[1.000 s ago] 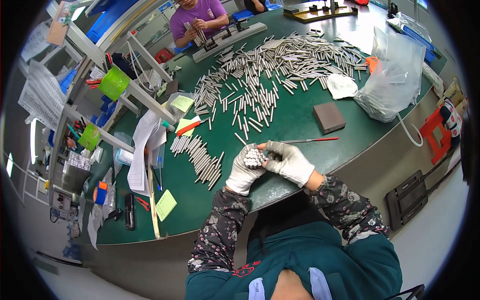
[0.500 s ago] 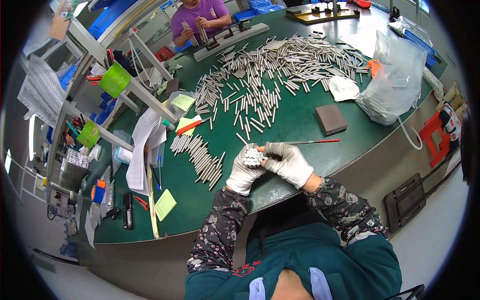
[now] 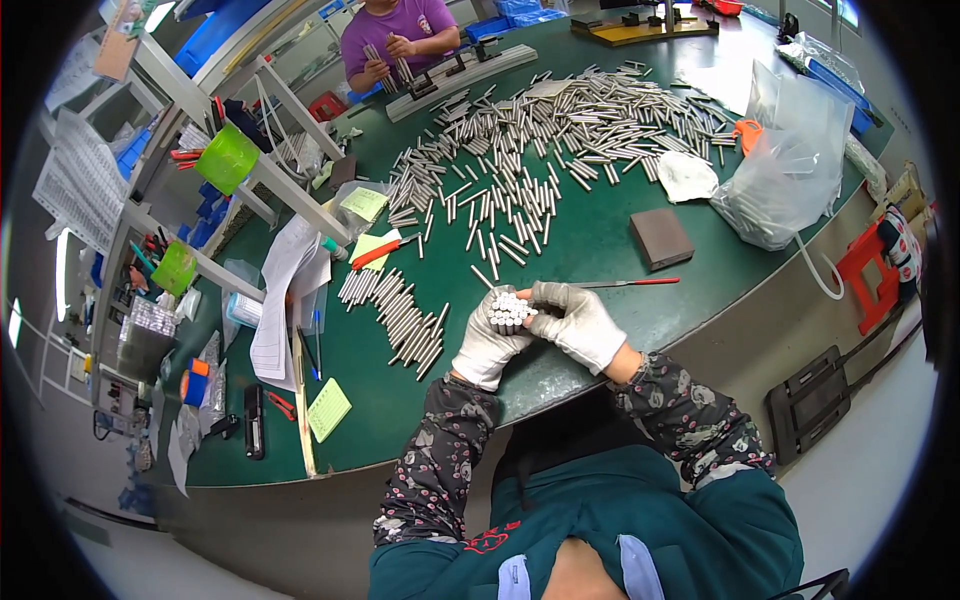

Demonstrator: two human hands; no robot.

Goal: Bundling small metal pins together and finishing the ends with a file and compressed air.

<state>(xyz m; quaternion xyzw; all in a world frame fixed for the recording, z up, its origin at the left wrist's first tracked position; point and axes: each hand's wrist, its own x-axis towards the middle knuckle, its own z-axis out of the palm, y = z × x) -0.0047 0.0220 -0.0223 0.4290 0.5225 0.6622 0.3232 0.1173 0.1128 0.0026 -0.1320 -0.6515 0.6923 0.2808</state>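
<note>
A bundle of short metal rods (image 3: 508,313) stands in my gloved hands near the table's front edge, bright round ends facing up. My left hand (image 3: 487,348) is wrapped round the bundle's left side. From the right, my right hand (image 3: 580,325) closes on it, fingers curled against the rods and thumb at their ends. Just beyond my left hand, one loose rod (image 3: 483,276) lies on the green table (image 3: 590,235). Left of the hands is a row of metal rods (image 3: 405,320) lying side by side. A large spread of loose rods (image 3: 520,190) covers the table further back.
A brown block (image 3: 661,239) and a red-handled thin tool (image 3: 640,282) lie right of my hands. Beyond stand a white cloth (image 3: 687,177) and a clear plastic bag (image 3: 785,180). A red knife (image 3: 380,252) and papers are left. Across the table, a person in purple (image 3: 400,35) holds rods.
My hands keep their place, and the bundle's rod ends now face up a little more openly. The person across the table has shifted their hands slightly.
</note>
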